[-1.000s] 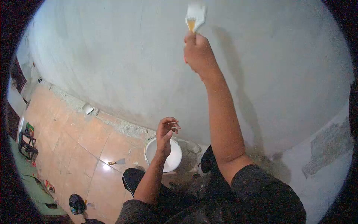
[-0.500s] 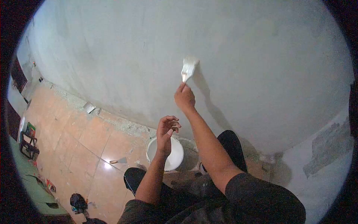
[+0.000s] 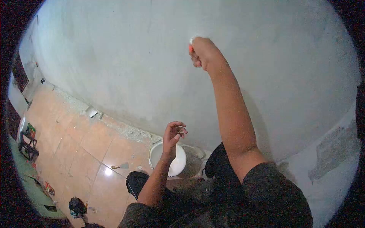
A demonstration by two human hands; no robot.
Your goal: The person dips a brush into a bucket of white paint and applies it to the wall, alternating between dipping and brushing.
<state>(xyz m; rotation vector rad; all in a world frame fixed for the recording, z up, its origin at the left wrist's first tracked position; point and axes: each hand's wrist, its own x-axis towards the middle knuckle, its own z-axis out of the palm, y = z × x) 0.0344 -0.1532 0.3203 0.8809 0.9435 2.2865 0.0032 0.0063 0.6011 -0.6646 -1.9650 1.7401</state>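
Observation:
My right hand (image 3: 205, 52) is raised high against the pale grey wall (image 3: 125, 57), closed round a paintbrush (image 3: 191, 48). Only a bit of the brush's orange-red handle and a white edge show; my hand hides the rest. Lower down, my left hand (image 3: 174, 135) hangs in the air with its fingers loosely curled and apart, holding nothing. Beneath it stands a white bucket (image 3: 151, 156) with white paint inside, on the floor close to the wall; my left forearm covers part of it.
A scraper (image 3: 120, 166) with a wooden handle lies on the tiled floor (image 3: 72, 152). A metal plate (image 3: 91, 111) rests by the wall's rubble-strewn foot. At the left are a dark stool-like frame (image 3: 28, 146) and a black bag (image 3: 78, 207). A rough grey patch (image 3: 336, 152) marks the right wall.
My right hand has moved up the wall with the paintbrush and turned, so the white bristles are now mostly hidden. My left hand has shifted only slightly.

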